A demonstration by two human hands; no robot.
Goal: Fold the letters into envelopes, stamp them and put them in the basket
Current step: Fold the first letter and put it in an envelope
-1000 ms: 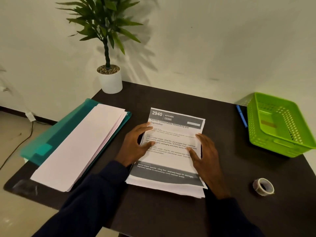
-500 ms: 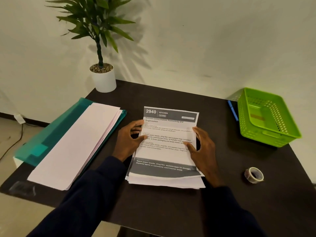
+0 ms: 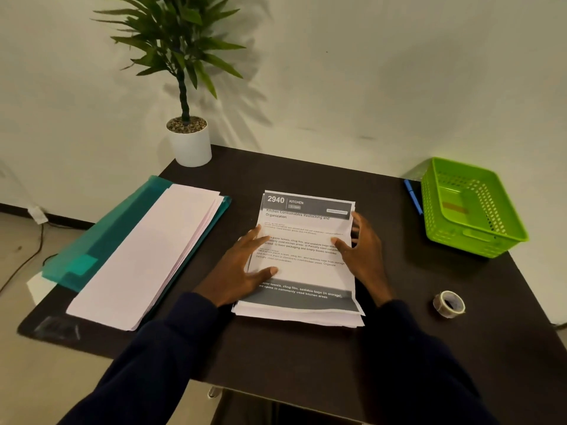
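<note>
Dark table [image 3: 306,357] by a pale wall, left hand [image 3: 242,266] flat, fingers spread on the letter stack [image 3: 306,271], right hand [image 3: 363,250] open, fingers curled at its right edge, green basket [image 3: 491,240] far right.

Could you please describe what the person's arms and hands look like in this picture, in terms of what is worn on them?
Both arms are covered by long, dark navy sleeves that reach the wrists. The left sleeve and the right sleeve look plain, with no visible markings. The left hand and the right hand are bare: no gloves, and no rings or watch can be made out.
</note>
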